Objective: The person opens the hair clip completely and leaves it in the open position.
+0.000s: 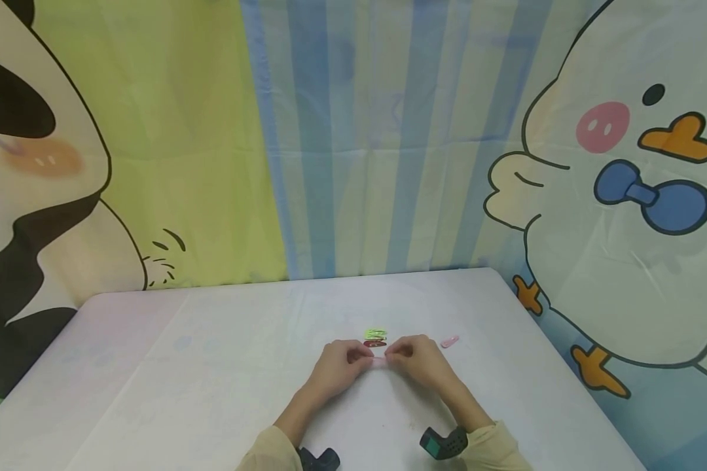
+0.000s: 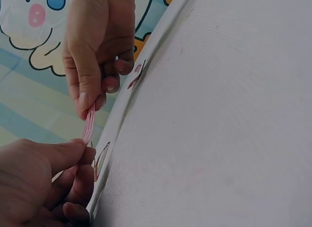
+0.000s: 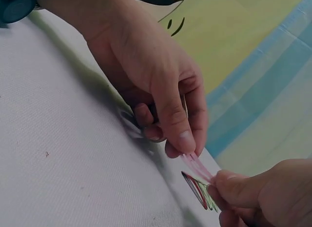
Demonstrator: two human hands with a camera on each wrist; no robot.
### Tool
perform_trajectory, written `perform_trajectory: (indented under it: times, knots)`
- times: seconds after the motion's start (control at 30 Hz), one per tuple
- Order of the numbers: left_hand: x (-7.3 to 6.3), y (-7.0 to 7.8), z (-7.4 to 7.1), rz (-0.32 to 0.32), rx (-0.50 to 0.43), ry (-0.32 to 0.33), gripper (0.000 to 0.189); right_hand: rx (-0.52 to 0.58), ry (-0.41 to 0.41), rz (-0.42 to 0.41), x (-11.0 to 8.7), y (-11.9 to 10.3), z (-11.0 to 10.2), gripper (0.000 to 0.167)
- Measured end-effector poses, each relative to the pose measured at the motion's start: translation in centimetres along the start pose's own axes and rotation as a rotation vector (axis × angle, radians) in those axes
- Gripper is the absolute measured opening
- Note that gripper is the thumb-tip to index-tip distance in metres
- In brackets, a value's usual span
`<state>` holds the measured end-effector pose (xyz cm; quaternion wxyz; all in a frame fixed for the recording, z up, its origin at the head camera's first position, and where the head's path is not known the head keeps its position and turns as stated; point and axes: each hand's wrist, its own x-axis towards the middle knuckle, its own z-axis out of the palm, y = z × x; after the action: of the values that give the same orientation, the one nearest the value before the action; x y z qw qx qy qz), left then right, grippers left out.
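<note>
Between both hands is a pink snap hair clip, raised a little off the white table. One end is pinched by the thumb and fingers of the left hand; the right hand pinches the other. In the right wrist view the pink hair clip shows its slotted middle, its ends hidden under fingertips. Just beyond the hands lie green hair clips and dark red hair clips. Another pink hair clip rests right of the right hand.
The white table spreads wide on both sides, with rounded far corners. A printed curtain hangs right behind its far edge. Dark devices are strapped at both wrists, such as the right wrist camera.
</note>
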<state>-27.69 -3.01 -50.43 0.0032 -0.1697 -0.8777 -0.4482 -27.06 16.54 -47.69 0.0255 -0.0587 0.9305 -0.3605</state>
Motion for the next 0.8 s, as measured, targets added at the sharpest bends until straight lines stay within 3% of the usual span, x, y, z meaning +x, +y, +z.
perform_trajectory:
  times: [0.3,0.8]
  knots:
    - [0.23,-0.08,0.28,-0.103,-0.063,0.104,0.003,0.072,0.023,0.030,0.39,0.22,0.09,0.007]
    - [0.31,0.38,0.18,-0.169,-0.219,0.115,0.006,0.184,-0.020,0.106,0.28,-0.18,0.59,0.017]
